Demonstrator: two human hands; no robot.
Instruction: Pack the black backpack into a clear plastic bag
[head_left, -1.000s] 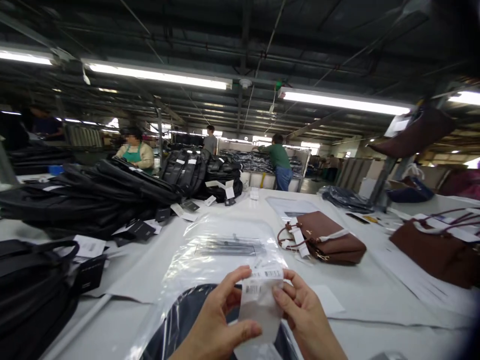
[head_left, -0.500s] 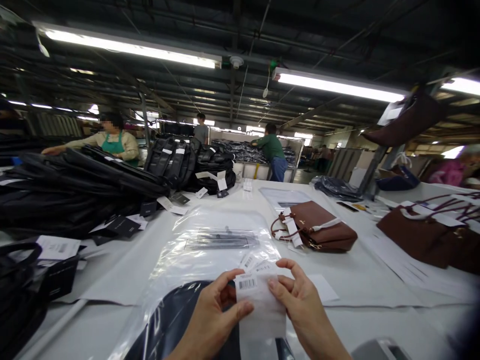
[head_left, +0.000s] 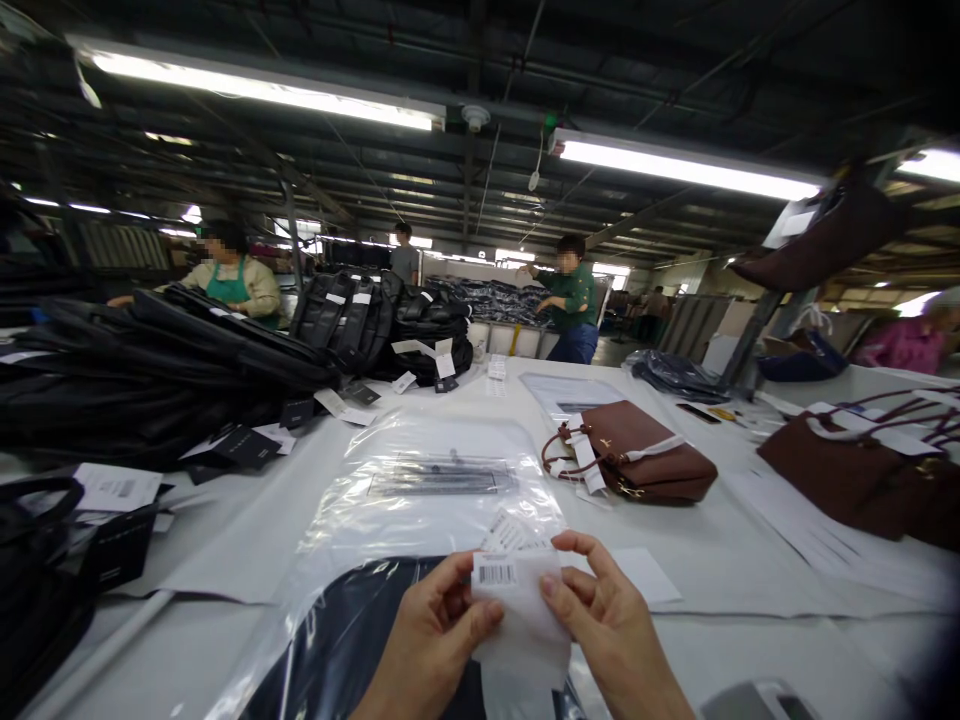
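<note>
Both hands (head_left: 525, 640) pinch barcode label (head_left: 517, 610) over white table (head_left: 720, 560); fluorescent-lit factory.

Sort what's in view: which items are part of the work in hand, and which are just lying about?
In hand:
left hand and right hand pinching the barcode label
clear plastic bag with dark bag inside

Lying about:
brown handbag
black bag pile
second brown bag
loose hangtags

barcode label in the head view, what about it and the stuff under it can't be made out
- barcode label: print too small to read; lower end cut off by the frame edge.
- dark bag in the clear plastic bag: hidden by left hand, right hand, label and bottom edge.
</note>
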